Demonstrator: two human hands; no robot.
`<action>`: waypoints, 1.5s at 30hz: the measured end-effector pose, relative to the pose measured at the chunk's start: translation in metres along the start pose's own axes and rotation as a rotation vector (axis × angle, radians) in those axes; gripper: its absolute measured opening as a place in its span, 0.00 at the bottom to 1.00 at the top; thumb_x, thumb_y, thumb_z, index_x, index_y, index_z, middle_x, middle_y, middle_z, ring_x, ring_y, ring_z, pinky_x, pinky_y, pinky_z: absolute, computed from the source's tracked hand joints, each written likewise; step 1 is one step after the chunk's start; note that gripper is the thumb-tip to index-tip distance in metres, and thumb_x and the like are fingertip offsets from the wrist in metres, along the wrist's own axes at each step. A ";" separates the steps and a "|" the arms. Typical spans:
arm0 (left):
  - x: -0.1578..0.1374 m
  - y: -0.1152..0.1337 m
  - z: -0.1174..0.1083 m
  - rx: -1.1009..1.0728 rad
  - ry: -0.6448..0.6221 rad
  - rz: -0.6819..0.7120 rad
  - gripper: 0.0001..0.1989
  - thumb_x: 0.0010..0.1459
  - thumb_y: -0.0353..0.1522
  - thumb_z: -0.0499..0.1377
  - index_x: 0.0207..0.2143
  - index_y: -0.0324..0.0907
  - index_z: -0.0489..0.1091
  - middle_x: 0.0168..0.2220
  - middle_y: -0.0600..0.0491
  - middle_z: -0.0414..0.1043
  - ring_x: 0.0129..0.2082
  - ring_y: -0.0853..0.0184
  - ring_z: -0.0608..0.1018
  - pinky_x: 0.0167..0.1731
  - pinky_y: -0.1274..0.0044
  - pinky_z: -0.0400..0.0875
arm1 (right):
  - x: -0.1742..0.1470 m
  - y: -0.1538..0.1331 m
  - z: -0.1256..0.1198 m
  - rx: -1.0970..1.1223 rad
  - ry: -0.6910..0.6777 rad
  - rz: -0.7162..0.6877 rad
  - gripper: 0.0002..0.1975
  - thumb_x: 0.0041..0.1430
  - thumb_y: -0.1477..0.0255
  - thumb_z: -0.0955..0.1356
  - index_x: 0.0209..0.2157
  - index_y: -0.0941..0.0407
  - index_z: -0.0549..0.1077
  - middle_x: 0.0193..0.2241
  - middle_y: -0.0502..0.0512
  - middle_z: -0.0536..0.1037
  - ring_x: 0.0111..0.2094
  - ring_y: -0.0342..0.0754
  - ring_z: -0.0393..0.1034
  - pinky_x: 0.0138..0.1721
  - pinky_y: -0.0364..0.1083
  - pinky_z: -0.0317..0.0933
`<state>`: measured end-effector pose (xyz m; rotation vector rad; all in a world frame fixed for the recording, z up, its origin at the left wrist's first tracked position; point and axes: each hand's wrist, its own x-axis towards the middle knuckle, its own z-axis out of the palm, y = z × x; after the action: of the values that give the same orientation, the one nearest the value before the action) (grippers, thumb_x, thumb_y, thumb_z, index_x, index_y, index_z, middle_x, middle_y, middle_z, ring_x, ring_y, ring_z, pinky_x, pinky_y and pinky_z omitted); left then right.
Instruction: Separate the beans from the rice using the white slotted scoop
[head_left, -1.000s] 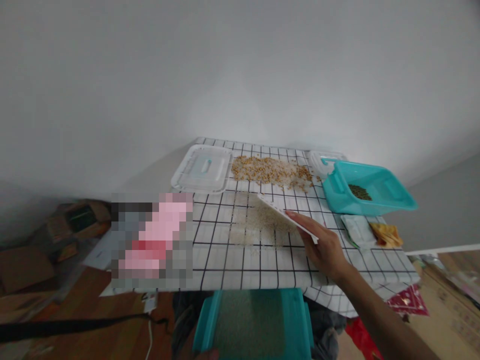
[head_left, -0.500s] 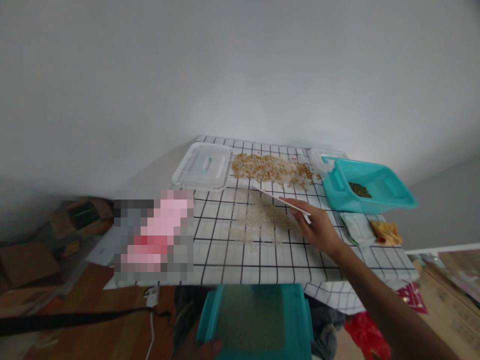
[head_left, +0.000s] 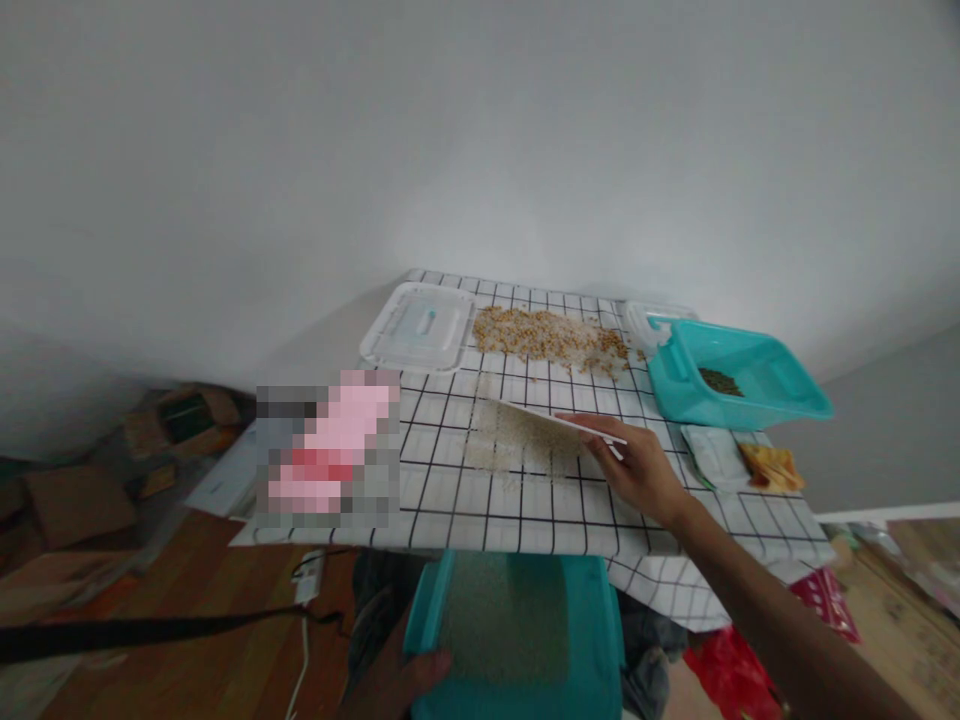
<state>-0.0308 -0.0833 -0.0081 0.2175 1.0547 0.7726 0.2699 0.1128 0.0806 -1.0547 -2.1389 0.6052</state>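
Observation:
My right hand (head_left: 637,462) is closed around one end of a thin white flat strip (head_left: 559,418), seen nearly edge-on. The strip reaches left over a thin spread of small pale grains (head_left: 517,450) on the checked tablecloth (head_left: 431,490). Below the table's front edge, my left hand (head_left: 409,675) grips the left side of a teal plastic bin (head_left: 592,640), thumb over its rim. A layer of fine grain (head_left: 506,620) covers the bin's bottom. The left fingers under the bin are hidden.
Mixed yellow and white grains (head_left: 551,335) lie along the back, beside a clear lid (head_left: 421,325). At right stand a second teal bin (head_left: 780,395) with dark green pellets (head_left: 720,381), a white packet (head_left: 716,455) and a yellow packet (head_left: 771,467). A blurred pink item (head_left: 337,435) lies left.
The white strip has moved toward me over the pale grains, along with my right hand. More of my left hand shows at the teal bin. The view has shifted slightly.

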 end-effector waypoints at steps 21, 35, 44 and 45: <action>0.007 -0.007 -0.009 0.015 -0.033 0.054 0.48 0.45 0.44 0.71 0.66 0.42 0.57 0.58 0.38 0.73 0.61 0.41 0.69 0.59 0.50 0.63 | 0.041 0.008 0.013 0.078 -0.109 -0.136 0.17 0.69 0.72 0.60 0.55 0.48 0.72 0.54 0.51 0.77 0.56 0.48 0.71 0.58 0.53 0.65; 0.004 -0.007 -0.007 0.054 0.010 0.067 0.47 0.45 0.44 0.70 0.66 0.46 0.59 0.61 0.41 0.70 0.62 0.41 0.68 0.58 0.50 0.63 | 0.031 0.004 -0.001 0.123 -0.113 -0.100 0.16 0.69 0.68 0.61 0.54 0.50 0.72 0.53 0.54 0.78 0.56 0.48 0.71 0.58 0.53 0.64; 0.001 -0.008 -0.006 0.067 0.026 0.061 0.49 0.45 0.44 0.71 0.67 0.44 0.56 0.59 0.40 0.72 0.61 0.41 0.70 0.59 0.51 0.63 | 0.056 0.007 0.018 0.135 -0.134 -0.199 0.16 0.69 0.70 0.61 0.54 0.51 0.72 0.52 0.54 0.78 0.55 0.47 0.71 0.58 0.53 0.64; 0.000 -0.007 -0.006 0.071 0.028 0.055 0.48 0.44 0.44 0.71 0.66 0.45 0.57 0.59 0.40 0.73 0.61 0.41 0.70 0.58 0.51 0.64 | 0.051 0.006 0.015 0.142 -0.157 -0.207 0.16 0.69 0.70 0.60 0.54 0.51 0.72 0.53 0.54 0.78 0.56 0.48 0.71 0.58 0.54 0.64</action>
<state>-0.0321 -0.0891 -0.0148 0.2984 1.1076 0.7899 0.2389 0.1561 0.0854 -0.7190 -2.2666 0.7475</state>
